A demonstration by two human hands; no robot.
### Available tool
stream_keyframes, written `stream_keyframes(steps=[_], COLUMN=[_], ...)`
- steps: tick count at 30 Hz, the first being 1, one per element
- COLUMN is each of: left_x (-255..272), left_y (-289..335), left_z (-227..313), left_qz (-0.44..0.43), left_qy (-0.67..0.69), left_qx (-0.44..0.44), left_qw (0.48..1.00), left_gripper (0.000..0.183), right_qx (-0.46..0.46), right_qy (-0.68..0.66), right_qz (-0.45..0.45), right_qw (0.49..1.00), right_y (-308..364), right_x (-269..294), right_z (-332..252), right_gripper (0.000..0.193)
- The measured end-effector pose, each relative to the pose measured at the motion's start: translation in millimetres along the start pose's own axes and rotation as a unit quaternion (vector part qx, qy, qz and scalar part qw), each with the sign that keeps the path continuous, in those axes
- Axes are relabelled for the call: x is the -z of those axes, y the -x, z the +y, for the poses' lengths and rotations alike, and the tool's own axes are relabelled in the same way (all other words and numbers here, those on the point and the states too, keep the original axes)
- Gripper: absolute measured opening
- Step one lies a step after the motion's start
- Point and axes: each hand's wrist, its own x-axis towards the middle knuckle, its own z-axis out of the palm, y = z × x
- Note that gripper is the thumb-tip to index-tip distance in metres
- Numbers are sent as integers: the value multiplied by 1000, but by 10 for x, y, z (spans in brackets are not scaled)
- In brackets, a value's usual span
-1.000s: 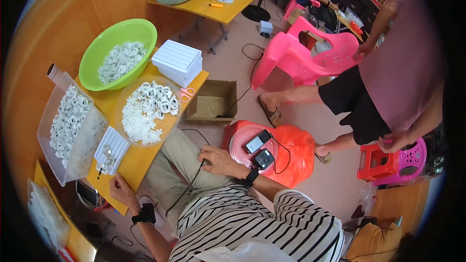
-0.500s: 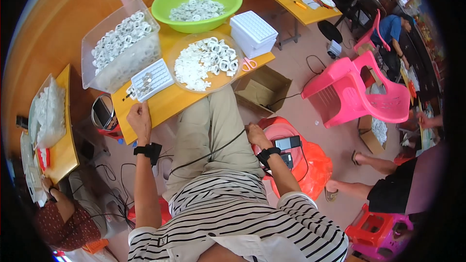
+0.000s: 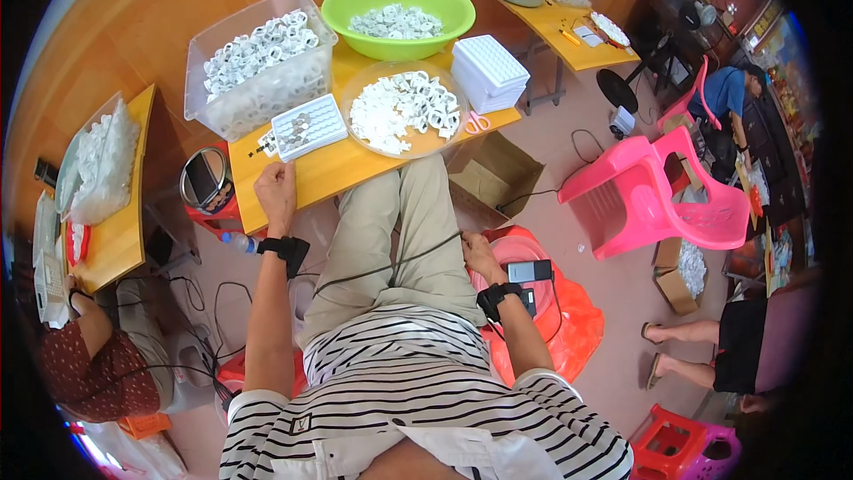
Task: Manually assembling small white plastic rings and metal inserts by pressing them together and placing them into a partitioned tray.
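Observation:
My left hand (image 3: 276, 188) is closed at the near left edge of the yellow table (image 3: 311, 180); whether anything is between its fingers is hidden. Just beyond it sits a white ridged tray (image 3: 329, 127) with small grey discs on it. My right hand (image 3: 481, 257) is beside my right thigh, its fingers closed on a black cable (image 3: 404, 260) that runs across my lap to the left. A round clear tray (image 3: 411, 149) holds white plastic pieces and rings. Behind it are a green basin (image 3: 458, 11) and a clear bin (image 3: 258, 111), both filled with small white parts.
Stacked white trays (image 3: 490, 76) and pink scissors (image 3: 477, 123) lie at the table's right end. Below stands a cardboard box (image 3: 498, 173). A pink chair (image 3: 613, 182) is to the right. Beside my right hand is a red plastic bag (image 3: 573, 307). Other people are left and right.
The whole view has shifted, so the table and its contents appear farther right and slightly lower. Both hands keep nearly the same pose. The person at the right has shifted legs.

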Motion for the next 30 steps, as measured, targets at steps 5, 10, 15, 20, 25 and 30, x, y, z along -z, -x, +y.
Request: stream_keyframes(steps=[5,10,15,20,25,30], left_x=[105,525,1359,2086,2262,1868], left_y=[-54,-144,-184,-158,-205,-120], left_z=[106,-30,-88,-377,-161,94], left_qz=[-88,-133,-72,24,55,-31], left_qy=[52,296,290,246,197,227], left_qx=[109,217,211,243,239,206], left_qw=[989,921,931,938,949,951], left_gripper=[24,17,18,18,17,15], right_qx=[175,247,244,288,328,370], right_qy=[137,162,170,175,214,266], right_qz=[127,168,183,206,186,-9], right_qw=[967,940,937,919,901,890], right_y=[200,377,589,755,705,451], right_x=[127,256,419,518,459,-117], right_z=[-245,-580,-923,-1257,-1404,-1327], right_gripper=[16,19,14,11,11,10])
